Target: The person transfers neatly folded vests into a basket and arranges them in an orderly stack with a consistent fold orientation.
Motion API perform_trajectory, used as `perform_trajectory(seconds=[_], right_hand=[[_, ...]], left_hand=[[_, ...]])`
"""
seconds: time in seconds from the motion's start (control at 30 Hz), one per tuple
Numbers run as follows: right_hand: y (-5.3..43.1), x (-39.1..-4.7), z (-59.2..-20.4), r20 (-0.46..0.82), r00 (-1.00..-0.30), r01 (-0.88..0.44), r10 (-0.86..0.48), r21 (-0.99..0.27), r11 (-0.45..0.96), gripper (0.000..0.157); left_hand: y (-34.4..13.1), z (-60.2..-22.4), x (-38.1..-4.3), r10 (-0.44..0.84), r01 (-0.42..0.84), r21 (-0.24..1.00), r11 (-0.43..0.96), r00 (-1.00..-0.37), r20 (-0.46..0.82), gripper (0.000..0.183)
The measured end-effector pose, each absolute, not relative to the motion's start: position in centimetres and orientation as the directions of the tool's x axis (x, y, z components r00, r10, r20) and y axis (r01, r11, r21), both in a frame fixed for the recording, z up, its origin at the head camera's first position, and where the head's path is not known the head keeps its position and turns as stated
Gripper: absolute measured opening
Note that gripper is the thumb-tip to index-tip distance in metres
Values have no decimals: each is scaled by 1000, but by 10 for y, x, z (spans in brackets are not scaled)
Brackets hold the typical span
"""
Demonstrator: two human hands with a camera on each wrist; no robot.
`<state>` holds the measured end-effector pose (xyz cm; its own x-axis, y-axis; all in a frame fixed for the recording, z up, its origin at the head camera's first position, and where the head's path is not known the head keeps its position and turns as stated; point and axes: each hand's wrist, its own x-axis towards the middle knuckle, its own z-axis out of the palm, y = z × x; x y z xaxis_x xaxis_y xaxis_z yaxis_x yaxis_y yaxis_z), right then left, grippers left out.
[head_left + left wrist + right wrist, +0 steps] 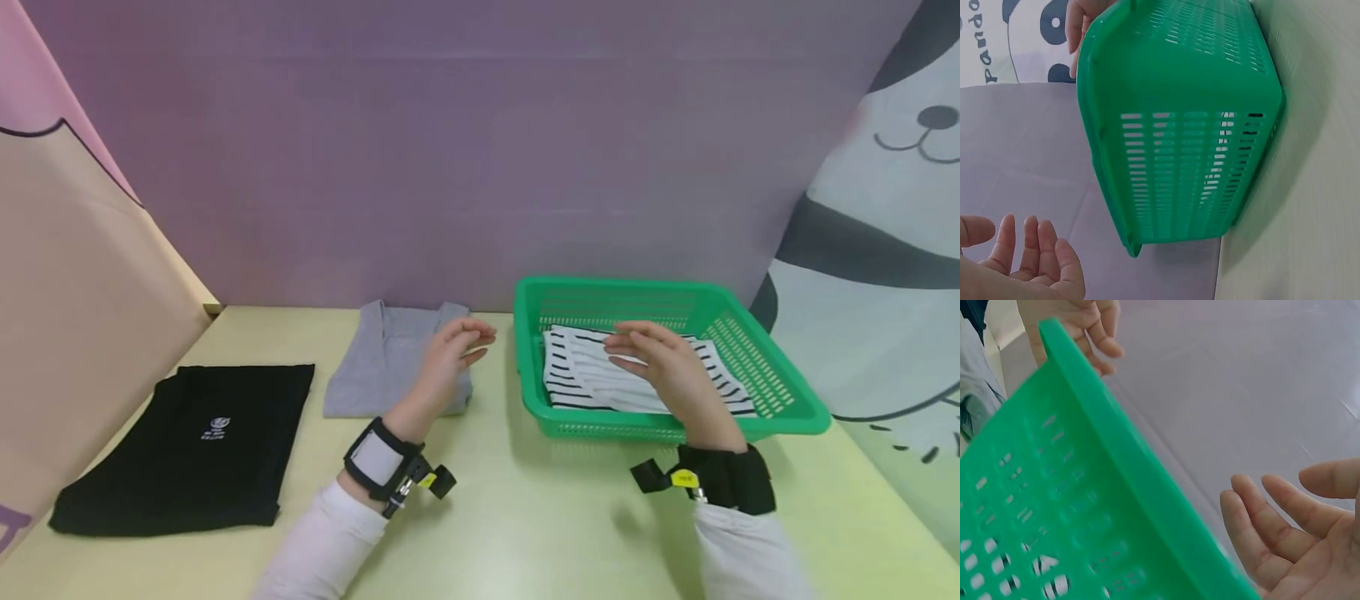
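Note:
A green plastic basket [536, 392] stands at the back right of the table, with a folded black-and-white striped garment [573, 367] lying inside. My right hand [667, 371] hovers above the basket, fingers loosely bent and nothing in them. Left of the basket, my left hand [450, 358] is held in the air in front of a folded grey garment [390, 358], also holding nothing. In the left wrist view the left hand [1029, 262] is apart from the basket's side wall [1179, 162]. The right wrist view shows the right hand [1297, 531] beside the basket rim [1122, 456].
A folded black garment [187, 450] with a small white print lies on the left of the pale table [517, 533]. Behind the table hangs a purple-grey backdrop [450, 150]. A panda-printed panel [885, 275] borders the right side.

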<state>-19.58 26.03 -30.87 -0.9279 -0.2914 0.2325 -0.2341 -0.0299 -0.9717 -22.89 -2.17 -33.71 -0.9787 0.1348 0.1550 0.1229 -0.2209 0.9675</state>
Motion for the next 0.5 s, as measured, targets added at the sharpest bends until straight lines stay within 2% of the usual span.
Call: perform_trajectory(seconds=[0.17, 0.5], right_hand=[[248, -193, -310, 242, -925, -235, -292, -970, -59, 21], [240, -194, -312, 201, -922, -204, -330, -979, -26, 22]], left_hand=[[-34, -341, -228, 137, 120, 969, -216, -979, 151, 24], [-55, -341, -223, 113, 73, 969, -236, -988, 102, 23]])
